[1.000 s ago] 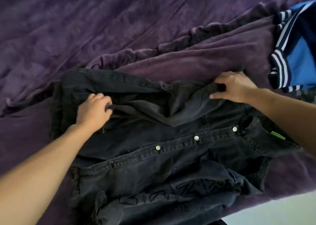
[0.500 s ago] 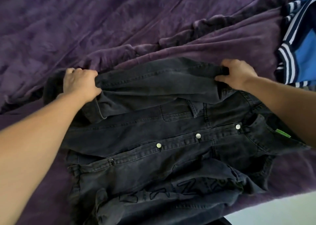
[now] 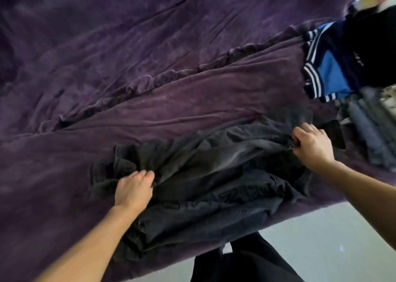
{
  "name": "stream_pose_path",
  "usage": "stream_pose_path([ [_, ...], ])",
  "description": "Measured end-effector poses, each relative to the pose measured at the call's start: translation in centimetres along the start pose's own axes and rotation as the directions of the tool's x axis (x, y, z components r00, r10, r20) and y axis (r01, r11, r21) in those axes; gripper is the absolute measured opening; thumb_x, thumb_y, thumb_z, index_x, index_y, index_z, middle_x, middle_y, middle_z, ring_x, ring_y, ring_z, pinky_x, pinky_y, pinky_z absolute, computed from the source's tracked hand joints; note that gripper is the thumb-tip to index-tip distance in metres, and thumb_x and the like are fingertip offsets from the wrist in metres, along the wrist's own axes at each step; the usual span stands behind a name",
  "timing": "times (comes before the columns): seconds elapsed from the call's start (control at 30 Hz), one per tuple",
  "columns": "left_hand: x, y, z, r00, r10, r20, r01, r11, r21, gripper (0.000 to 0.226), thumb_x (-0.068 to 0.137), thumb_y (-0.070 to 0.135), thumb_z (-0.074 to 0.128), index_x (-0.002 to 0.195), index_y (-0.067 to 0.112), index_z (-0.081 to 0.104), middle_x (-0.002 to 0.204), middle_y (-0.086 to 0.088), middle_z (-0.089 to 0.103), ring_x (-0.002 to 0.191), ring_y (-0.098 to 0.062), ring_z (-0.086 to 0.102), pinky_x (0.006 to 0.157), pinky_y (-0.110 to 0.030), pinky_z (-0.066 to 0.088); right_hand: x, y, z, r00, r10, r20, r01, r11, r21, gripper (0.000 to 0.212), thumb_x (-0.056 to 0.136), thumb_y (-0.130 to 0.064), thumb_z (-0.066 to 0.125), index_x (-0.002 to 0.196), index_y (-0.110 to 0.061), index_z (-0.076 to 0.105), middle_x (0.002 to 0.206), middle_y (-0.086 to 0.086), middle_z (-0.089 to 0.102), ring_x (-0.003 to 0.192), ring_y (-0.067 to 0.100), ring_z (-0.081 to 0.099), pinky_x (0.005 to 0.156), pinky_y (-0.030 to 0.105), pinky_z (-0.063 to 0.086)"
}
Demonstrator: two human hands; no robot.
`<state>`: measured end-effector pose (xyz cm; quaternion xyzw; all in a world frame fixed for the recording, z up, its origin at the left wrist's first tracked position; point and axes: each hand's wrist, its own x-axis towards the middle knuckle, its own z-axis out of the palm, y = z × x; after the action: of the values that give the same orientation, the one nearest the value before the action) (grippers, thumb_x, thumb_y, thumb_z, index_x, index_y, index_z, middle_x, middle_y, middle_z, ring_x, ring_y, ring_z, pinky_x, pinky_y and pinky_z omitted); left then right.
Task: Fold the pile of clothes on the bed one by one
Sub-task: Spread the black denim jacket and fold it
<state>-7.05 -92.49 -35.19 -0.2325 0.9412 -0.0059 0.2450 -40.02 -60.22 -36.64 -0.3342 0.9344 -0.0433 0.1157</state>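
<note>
Most of my view is the purple bed cover (image 3: pixel 150 67), rumpled into long ridges. That is my first worry: a fold laid over those ridges would not lie flat, and the plush surface may drag the cloth as I pull.

On it, close to the near edge, lies the black denim jacket (image 3: pixel 214 174), bunched and partly doubled over on itself. Its lower part reaches the edge above the pale floor (image 3: pixel 321 238). Denim that close to the edge could slide off if I tug it toward me.

To the right is the pile of clothes (image 3: pixel 327 67), with a blue striped piece and some grey ones in it. It sits just beside the jacket's right end, so a wide sweep of my right arm could knock it or catch a piece in the fold.

My right hand (image 3: pixel 310 144) pinches a ridge of the jacket's upper layer between thumb and curled fingers. That is a small bite, and I think it could slip under the garment's weight. My left hand (image 3: pixel 134 190) lies knuckles up on the other end, fingers curled into the cloth; how much it has gathered I cannot tell. If one hand leads the other, I expect the fold to skew.
</note>
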Motion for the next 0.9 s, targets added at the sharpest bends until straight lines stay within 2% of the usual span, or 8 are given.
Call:
stream_pose_path([
  [0.13, -5.7, 3.0, 4.6, 0.993, 0.045, 0.108, -0.043, 0.999, -0.019, 0.028, 0.074, 0.025, 0.075, 0.099, 0.019, 0.065, 0.092, -0.001, 0.065, 0.088, -0.022, 0.064, 0.064, -0.033, 0.052, -8.0, 1.4, 3.8, 0.983, 0.084, 0.161, -0.058, 0.985, -0.164, 0.028, 0.065, -0.009, 0.075, 0.089, -0.013, 0.061, 0.091, 0.012, 0.055, 0.092, 0.036, 0.054, 0.073, 0.044, 0.041],
  [0.23, -8.9, 4.7, 8.1, 0.937, 0.052, 0.345, -0.049, 0.999, -0.018, 0.039, 0.087, 0.023, 0.053, 0.125, 0.023, 0.045, 0.125, -0.001, 0.045, 0.117, -0.023, 0.046, 0.087, -0.036, 0.044, -12.1, 2.0, 6.4, 0.848, 0.286, 0.445, -0.211, 0.954, -0.213, 0.04, 0.085, -0.023, 0.061, 0.123, -0.032, 0.052, 0.12, 0.005, 0.052, 0.116, 0.029, 0.049, 0.089, 0.04, 0.041],
  [0.3, -10.4, 5.8, 9.0, 0.899, 0.054, 0.434, -0.04, 0.998, -0.04, 0.036, 0.086, 0.024, 0.048, 0.122, 0.023, 0.046, 0.126, -0.002, 0.043, 0.119, -0.023, 0.045, 0.088, -0.037, 0.044, -13.2, 2.2, 6.9, 0.787, 0.338, 0.517, -0.331, 0.937, -0.109, 0.048, 0.089, -0.022, 0.054, 0.135, -0.035, 0.046, 0.13, 0.005, 0.055, 0.12, 0.027, 0.053, 0.092, 0.034, 0.043],
  [0.4, -10.3, 6.9, 7.8, 0.948, 0.055, 0.313, -0.021, 0.994, -0.112, 0.023, 0.089, 0.03, 0.041, 0.105, 0.023, 0.056, 0.114, 0.001, 0.052, 0.113, -0.02, 0.052, 0.085, -0.036, 0.044, -13.0, 2.3, 6.2, 0.793, 0.392, 0.467, -0.447, 0.895, 0.006, 0.04, 0.087, -0.02, 0.055, 0.127, -0.027, 0.059, 0.127, 0.006, 0.063, 0.116, 0.027, 0.058, 0.093, 0.032, 0.046],
  [0.5, -7.8, 8.6, 5.9, 0.996, 0.09, -0.002, -0.087, 0.968, -0.237, 0.021, 0.089, 0.032, 0.048, 0.102, 0.021, 0.059, 0.107, -0.001, 0.052, 0.106, -0.023, 0.052, 0.079, -0.037, 0.046, -11.6, 3.0, 4.9, 0.792, 0.508, 0.339, -0.582, 0.795, 0.171, 0.028, 0.087, -0.028, 0.061, 0.112, -0.015, 0.066, 0.118, 0.013, 0.066, 0.109, 0.033, 0.06, 0.088, 0.036, 0.046],
  [0.6, -4.4, 12.0, 4.7, 0.988, 0.126, -0.089, -0.148, 0.936, -0.318, 0.045, 0.092, 0.042, 0.049, 0.134, 0.027, 0.048, 0.134, -0.007, 0.044, 0.121, -0.028, 0.043, 0.092, -0.041, 0.042, -9.6, 4.1, 4.5, 0.679, 0.649, 0.343, -0.732, 0.566, 0.379, 0.054, 0.082, -0.043, 0.07, 0.12, -0.006, 0.06, 0.121, 0.016, 0.064, 0.112, 0.034, 0.059, 0.094, 0.038, 0.047],
  [0.73, -2.8, 16.7, 6.9, 0.94, 0.212, 0.266, -0.122, 0.94, -0.32, 0.056, 0.097, 0.052, 0.031, 0.148, 0.045, 0.009, 0.16, -0.003, -0.004, 0.146, -0.028, 0.002, 0.111, -0.053, 0.019, -7.2, 5.1, 5.8, 0.491, 0.749, 0.444, -0.775, 0.144, 0.615, 0.082, 0.064, -0.053, 0.082, 0.124, -0.003, 0.054, 0.119, 0.012, 0.063, 0.104, 0.029, 0.062, 0.089, 0.036, 0.052],
  [0.9, -3.2, 18.7, 9.5, 0.827, 0.249, 0.504, -0.167, 0.965, -0.202, 0.055, 0.098, 0.049, 0.031, 0.149, 0.042, 0.01, 0.157, -0.006, -0.026, 0.145, -0.031, -0.016, 0.114, -0.056, 0.009, -4.4, 5.6, 8.1, 0.357, 0.73, 0.583, -0.708, -0.196, 0.679, 0.108, 0.047, -0.054, 0.09, 0.132, -0.006, 0.044, 0.119, 0.006, 0.061, 0.102, 0.026, 0.064, 0.088, 0.04, 0.055],
])
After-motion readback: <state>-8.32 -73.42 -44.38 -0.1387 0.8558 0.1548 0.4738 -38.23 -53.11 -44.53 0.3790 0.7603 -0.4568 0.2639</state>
